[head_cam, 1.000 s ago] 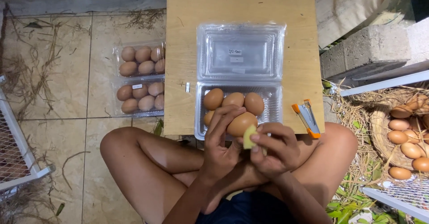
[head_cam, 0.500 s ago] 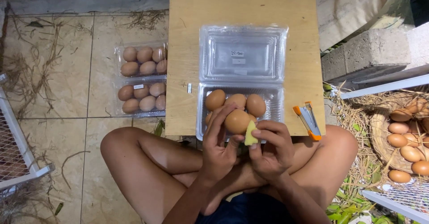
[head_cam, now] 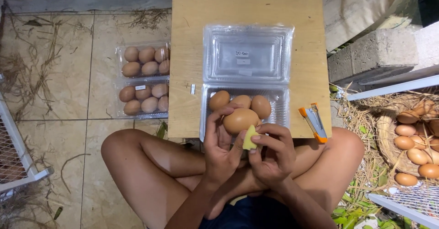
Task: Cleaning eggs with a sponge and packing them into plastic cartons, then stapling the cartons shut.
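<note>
A tiled floor point(head_cam: 59, 96) strewn with dry straw carries everything here. On it stands a low wooden board point(head_cam: 247, 9), its near edge just in front of the seated person's crossed legs. At the right edge of the view a basket point(head_cam: 383, 137) in straw holds many brown eggs, and beyond it lies a grey concrete block point(head_cam: 372, 55). A white wire cage point(head_cam: 16, 151) stands at the left edge.

On the board, toward its near edge, an open clear plastic box point(head_cam: 281, 114) lies with its lid point(head_cam: 247, 53) folded back toward the far edge. Three brown eggs point(head_cam: 219, 99) sit in a row along the tray's far side. On the floor just left of the board, two shut clear boxes of eggs point(head_cam: 142, 80) lie side by side, touching.

Near the board's near right corner lies an orange and grey stapler point(head_cam: 313, 121).

The left hand point(head_cam: 222, 149) is over the near edge of the open box, fingers curled round a brown egg point(head_cam: 240, 120), holding it from below and from the left. The right hand point(head_cam: 270, 153) is just beside it, thumb and fingertips pinched on a small yellow sponge point(head_cam: 249, 138), which presses against the lower right of the held egg.
</note>
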